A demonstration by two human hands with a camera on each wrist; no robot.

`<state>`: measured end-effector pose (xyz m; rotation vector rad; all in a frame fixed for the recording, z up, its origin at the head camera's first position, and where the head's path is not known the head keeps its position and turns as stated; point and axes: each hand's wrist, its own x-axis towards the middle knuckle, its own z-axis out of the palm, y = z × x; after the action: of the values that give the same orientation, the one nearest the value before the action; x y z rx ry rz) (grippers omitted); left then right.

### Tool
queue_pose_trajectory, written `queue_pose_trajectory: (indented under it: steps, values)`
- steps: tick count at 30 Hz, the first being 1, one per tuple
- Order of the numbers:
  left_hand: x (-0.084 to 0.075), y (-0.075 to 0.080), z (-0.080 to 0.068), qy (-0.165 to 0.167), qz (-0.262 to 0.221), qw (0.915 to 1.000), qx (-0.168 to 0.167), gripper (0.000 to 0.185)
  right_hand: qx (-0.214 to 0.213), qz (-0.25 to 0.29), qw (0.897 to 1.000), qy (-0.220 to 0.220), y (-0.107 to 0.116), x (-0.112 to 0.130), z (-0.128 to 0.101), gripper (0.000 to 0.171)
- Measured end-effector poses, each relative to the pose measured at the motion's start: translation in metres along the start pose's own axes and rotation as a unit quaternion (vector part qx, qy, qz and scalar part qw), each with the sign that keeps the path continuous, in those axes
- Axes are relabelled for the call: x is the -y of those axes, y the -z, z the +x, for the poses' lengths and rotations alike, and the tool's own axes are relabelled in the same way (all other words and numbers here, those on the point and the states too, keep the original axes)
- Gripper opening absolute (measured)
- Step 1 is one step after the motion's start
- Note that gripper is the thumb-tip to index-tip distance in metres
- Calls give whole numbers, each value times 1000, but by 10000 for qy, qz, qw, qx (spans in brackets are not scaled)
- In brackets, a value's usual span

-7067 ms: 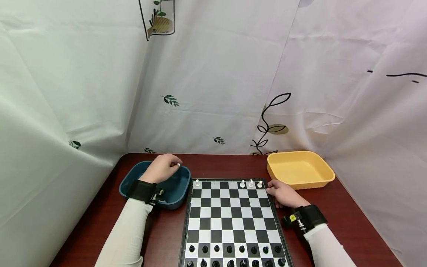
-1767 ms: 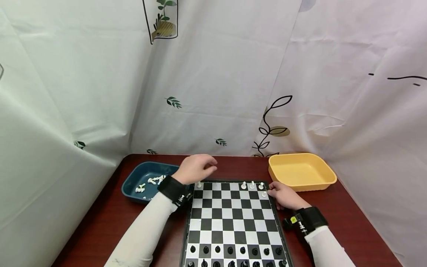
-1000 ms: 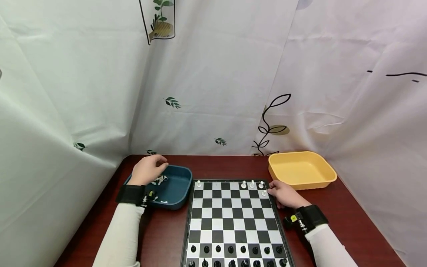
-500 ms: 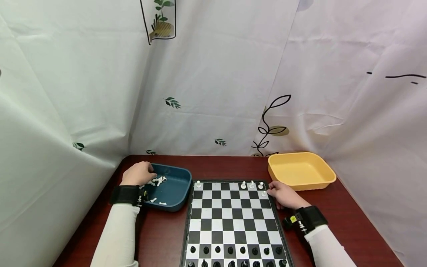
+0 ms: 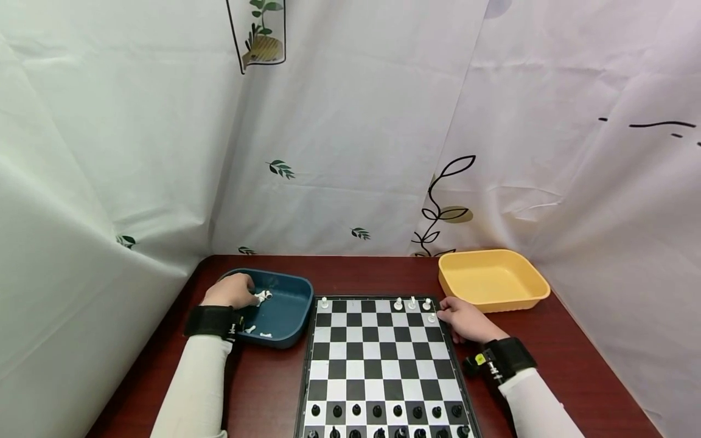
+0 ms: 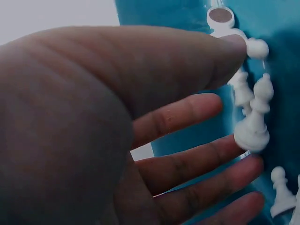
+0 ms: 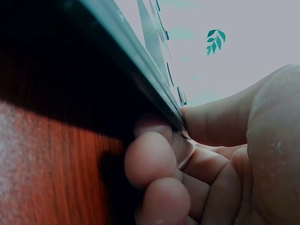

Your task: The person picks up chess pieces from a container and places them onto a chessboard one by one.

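The left hand [image 5: 232, 291] reached into the blue tray [image 5: 285, 316], fingers among loose white pieces [image 5: 263, 296]. The right hand [image 5: 465, 319] rested at the far right corner of the chessboard [image 5: 378, 359], near an empty yellow tray [image 5: 493, 280] on the red-brown table [image 5: 569, 365].

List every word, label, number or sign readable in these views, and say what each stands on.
None can be read: no words or numbers show on the chessboard, the blue tray, the yellow tray or the leaf-printed curtain.
The small yellow tag on the right wristband is too small to read.
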<state>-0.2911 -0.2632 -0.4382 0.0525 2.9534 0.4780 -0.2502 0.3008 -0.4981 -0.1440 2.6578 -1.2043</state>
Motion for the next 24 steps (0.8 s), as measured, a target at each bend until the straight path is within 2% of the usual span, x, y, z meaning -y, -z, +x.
queue_pose_trajectory:
  steps: [4, 13, 18, 20, 24]
  values:
    - [-7, -3, -1, -150, 4, 9999, 17, 40, -17, -11, 10000, 11, 0, 0, 0, 15]
    - [-15, -10, -2, -111, 8, 9999, -88, 24, -24, -40, 10000, -4, -1, -1, 1, 16]
    - [-16, -12, -3, -165, -10, 9998, -61, 8, -33, -46, 10000, 14, -1, 0, 0, 16]
    - [-16, -13, -3, -149, -20, 9999, -46, 9, -34, -46, 10000, 17, -1, 0, 0, 16]
    - [-14, -15, -1, -160, -44, 9999, -15, 35, -31, -32, 10000, 12, -1, 0, 0, 16]
